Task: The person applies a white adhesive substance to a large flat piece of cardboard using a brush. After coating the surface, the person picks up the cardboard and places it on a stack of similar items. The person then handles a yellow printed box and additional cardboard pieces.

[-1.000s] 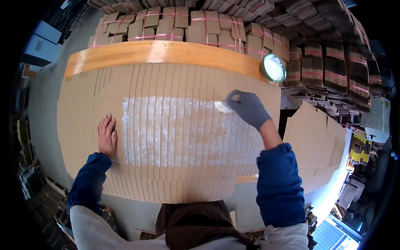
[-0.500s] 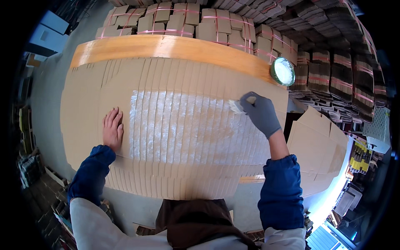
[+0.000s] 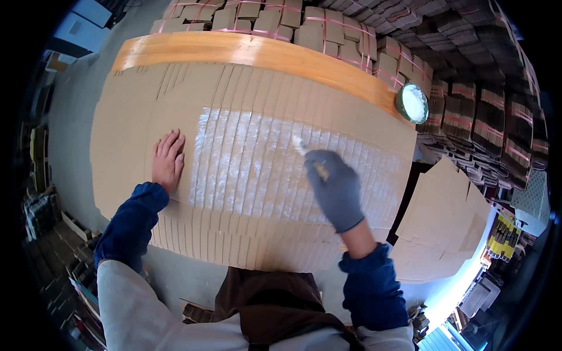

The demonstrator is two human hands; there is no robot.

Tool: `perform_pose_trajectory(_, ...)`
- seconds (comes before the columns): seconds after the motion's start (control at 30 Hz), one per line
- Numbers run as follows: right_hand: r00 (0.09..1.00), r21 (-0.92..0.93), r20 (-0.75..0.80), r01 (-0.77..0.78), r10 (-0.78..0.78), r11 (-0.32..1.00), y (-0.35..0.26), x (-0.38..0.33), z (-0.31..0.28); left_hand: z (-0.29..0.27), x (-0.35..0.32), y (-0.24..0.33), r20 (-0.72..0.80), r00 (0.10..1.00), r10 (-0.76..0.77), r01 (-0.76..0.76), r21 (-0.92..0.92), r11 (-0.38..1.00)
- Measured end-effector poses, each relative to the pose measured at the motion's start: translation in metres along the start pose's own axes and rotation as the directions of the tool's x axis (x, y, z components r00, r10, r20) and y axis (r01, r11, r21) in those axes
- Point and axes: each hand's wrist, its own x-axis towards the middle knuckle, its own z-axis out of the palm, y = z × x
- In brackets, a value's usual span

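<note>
A row of narrow cardboard strips (image 3: 246, 88) lies side by side over the table, their middle band coated with a wet, whitish layer (image 3: 252, 158). In my gloved right hand (image 3: 335, 190) is a brush (image 3: 301, 146) with white bristles, held by its handle over the upper middle of the coated band. Whether the bristles touch the strips I cannot tell. My bare left hand (image 3: 168, 158) lies flat, fingers stretched, on plain cardboard (image 3: 126, 128) left of the coating. A green-rimmed bowl (image 3: 412, 103) of white paste stands at the table's far right corner.
The orange wooden tabletop (image 3: 234, 47) shows along the far edge. Behind it are cardboard bundles (image 3: 322, 35) tied with pink straps, and darker stacks (image 3: 489, 123) rise on the right. A loose cardboard sheet (image 3: 439, 222) sits beside the table's right end.
My right hand has swung leftward with the brush, from the coating's right part to its upper middle. My left hand stays on the cardboard. The whole view has shifted slightly.
</note>
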Motion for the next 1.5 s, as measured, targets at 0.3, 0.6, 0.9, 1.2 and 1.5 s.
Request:
perform_pose_trajectory(0.3,0.986,-0.166,0.020,0.164,-0.163,0.972,0.009,-0.017,0.031,0.002,0.003,-0.004,-0.016,1.000,0.001,-0.002,-0.009,1.000)
perform_pose_trajectory(0.6,0.993,0.033,0.097,-0.073,0.070,0.997,0.013,0.008,0.034,-0.002,0.004,0.000,0.002,1.000,0.002,-0.002,-0.003,1.000)
perform_pose_trajectory(0.9,0.992,0.058,0.053,-0.119,0.116,0.991,0.004,-0.016,0.058,0.003,0.001,-0.002,0.000,1.000,-0.019,0.019,-0.014,1.000)
perform_pose_trajectory(1.2,0.999,-0.117,0.011,-0.035,0.037,0.993,-0.004,-0.039,0.064,0.003,0.003,-0.001,0.000,1.000,-0.011,0.011,-0.013,1.000)
perform_pose_trajectory(1.5,0.998,-0.095,0.042,-0.044,0.048,0.995,0.005,-0.048,0.054,0.003,0.004,-0.001,-0.003,1.000,-0.018,0.018,-0.008,1.000)
